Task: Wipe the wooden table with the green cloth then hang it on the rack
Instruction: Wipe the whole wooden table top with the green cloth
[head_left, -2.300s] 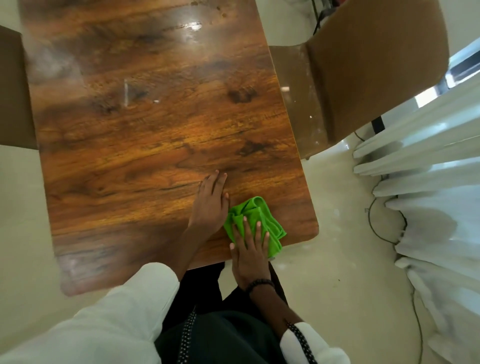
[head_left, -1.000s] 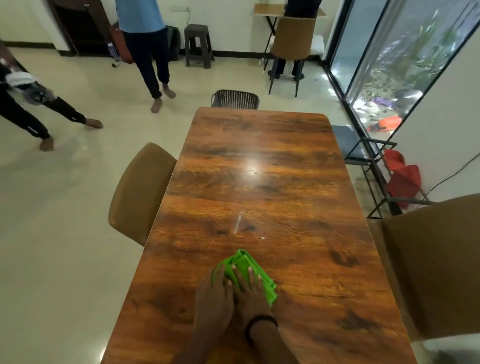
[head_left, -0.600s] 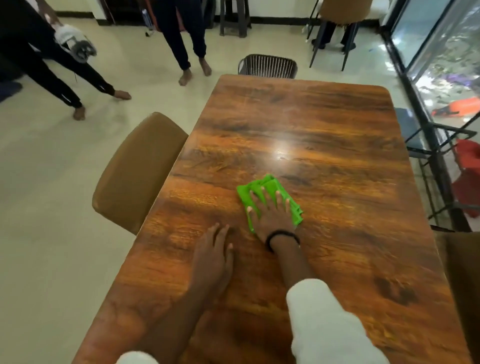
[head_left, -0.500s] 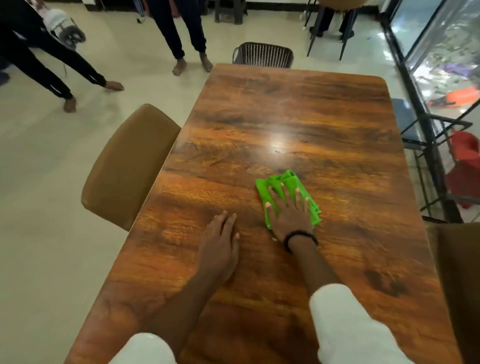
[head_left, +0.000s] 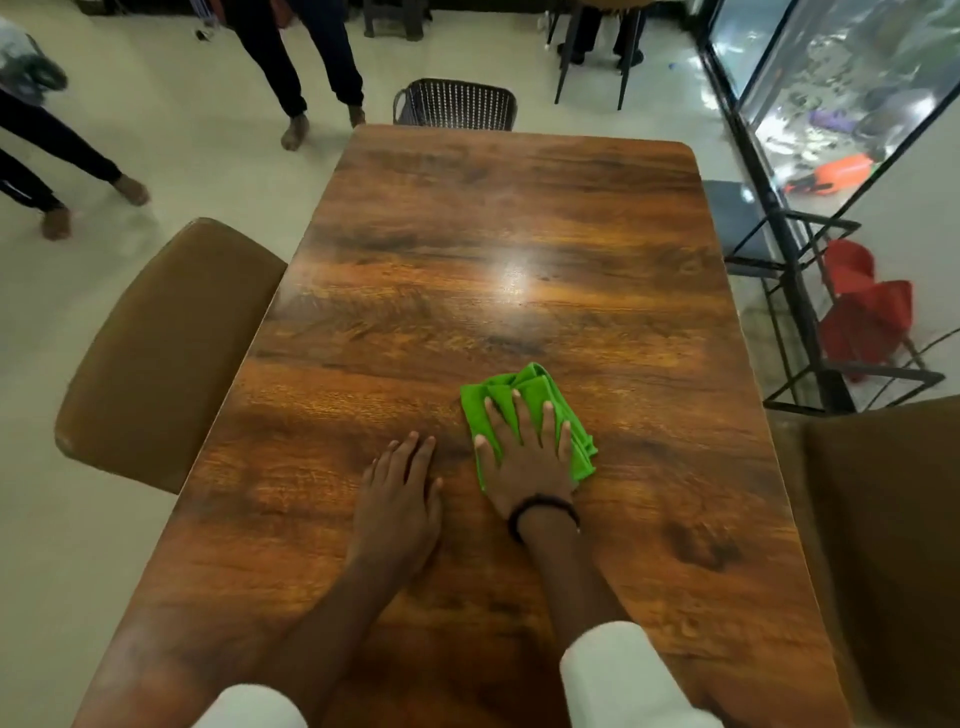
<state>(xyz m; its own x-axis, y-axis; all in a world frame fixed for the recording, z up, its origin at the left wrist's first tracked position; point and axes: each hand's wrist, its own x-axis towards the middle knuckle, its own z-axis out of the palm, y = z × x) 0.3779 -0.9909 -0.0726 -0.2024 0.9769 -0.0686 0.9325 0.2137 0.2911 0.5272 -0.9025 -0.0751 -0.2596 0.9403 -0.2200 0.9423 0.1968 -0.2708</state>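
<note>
The green cloth (head_left: 525, 387) lies bunched on the wooden table (head_left: 493, 234), a little right of the middle and toward the near half. My right hand (head_left: 527, 462), with a black band at the wrist, lies flat on the cloth with its fingers spread and presses it down. Most of the cloth's near part is hidden under the palm. My left hand (head_left: 397, 506) rests flat on the bare wood just left of the cloth and holds nothing. A black metal rack (head_left: 795, 291) stands on the floor beyond the table's right edge.
A red cloth (head_left: 867, 306) hangs on the rack. Brown chairs stand at the table's left (head_left: 161, 353) and near right (head_left: 883, 545); a black wicker chair (head_left: 457, 104) is at the far end. A person's legs (head_left: 306, 67) stand on the floor at the far left.
My right hand pushed the cloth from the near edge out toward the middle and right, then drew it back a little toward my left hand, which stays planted on the wood.
</note>
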